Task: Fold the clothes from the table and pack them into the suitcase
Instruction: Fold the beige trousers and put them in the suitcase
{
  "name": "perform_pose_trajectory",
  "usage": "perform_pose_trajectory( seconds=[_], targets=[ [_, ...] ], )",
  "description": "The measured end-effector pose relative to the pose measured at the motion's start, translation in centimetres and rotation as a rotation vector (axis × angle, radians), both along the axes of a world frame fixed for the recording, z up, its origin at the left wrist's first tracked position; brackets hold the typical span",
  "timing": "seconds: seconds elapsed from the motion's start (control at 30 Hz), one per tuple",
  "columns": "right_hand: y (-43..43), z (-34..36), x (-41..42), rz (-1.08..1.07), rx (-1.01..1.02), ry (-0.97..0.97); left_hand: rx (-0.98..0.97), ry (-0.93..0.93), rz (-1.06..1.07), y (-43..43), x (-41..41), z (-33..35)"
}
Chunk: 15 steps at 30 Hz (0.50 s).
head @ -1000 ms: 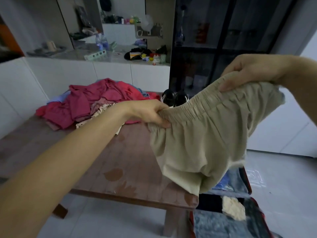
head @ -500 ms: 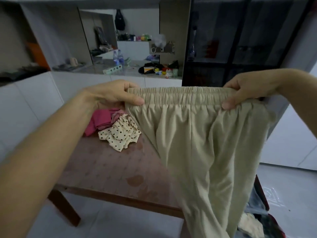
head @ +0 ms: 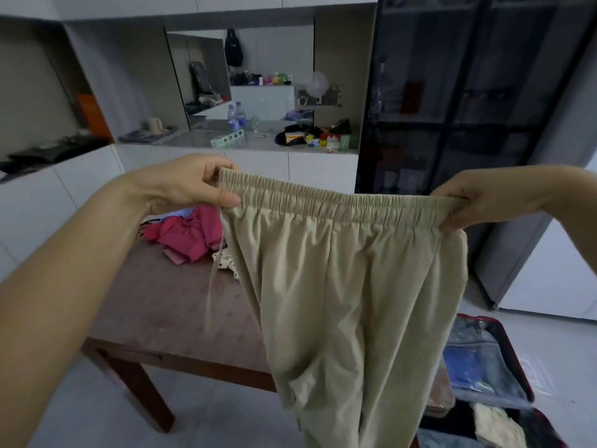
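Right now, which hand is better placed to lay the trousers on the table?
Probably left: the left hand pinches the waistband above the table; the right hand holds the other end toward the suitcase.

Beige trousers [head: 349, 286] held up by the waistband.
I see my left hand [head: 193, 185] and right hand [head: 475, 205] pinching its ends above the counter [head: 155, 302], pink clothes [head: 187, 234] behind, suitcase [head: 512, 354] open below.

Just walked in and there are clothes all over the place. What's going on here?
A person is holding up a pair of beige trousers by the elastic waistband, the left hand pinching one end and the right hand the other. The legs hang in front of the wooden table, where a heap of red clothes lies. The suitcase lies open on the floor with some clothes inside.
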State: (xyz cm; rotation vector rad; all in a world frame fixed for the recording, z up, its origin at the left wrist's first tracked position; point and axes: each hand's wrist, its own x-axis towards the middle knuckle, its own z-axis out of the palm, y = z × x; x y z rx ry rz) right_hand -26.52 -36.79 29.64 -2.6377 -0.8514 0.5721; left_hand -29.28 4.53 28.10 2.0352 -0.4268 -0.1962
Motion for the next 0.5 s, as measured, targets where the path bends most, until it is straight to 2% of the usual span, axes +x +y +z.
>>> perform_pose_trajectory(
  seconds=[0.13, 0.23, 0.3, 0.4, 0.5],
  targets=[
    [0.5, -1.2, 0.4, 0.023, 0.199, -0.356, -0.023, -0.256, 0.015, 0.3, -0.9, -0.3],
    [1.5, -1.4, 0.0, 0.128, 0.423, -0.564, -0.157, -0.36, 0.025, -1.0, -2.0, 0.2],
    [3.1, -0.8, -0.5, 0.153, 0.558, -0.551, -0.207, -0.37, -0.019, -2.5, -2.1, 0.7],
    [6.3, 0.0, -1.2, 0.137, 0.738, -0.409, -0.111, -0.355, -0.097, -5.8, -1.7, 0.9],
    [8.5, -0.4, -1.1, 0.19, 0.731, -0.422, -0.1, -0.279, -0.177, -9.0, -1.2, 0.1]
  ],
)
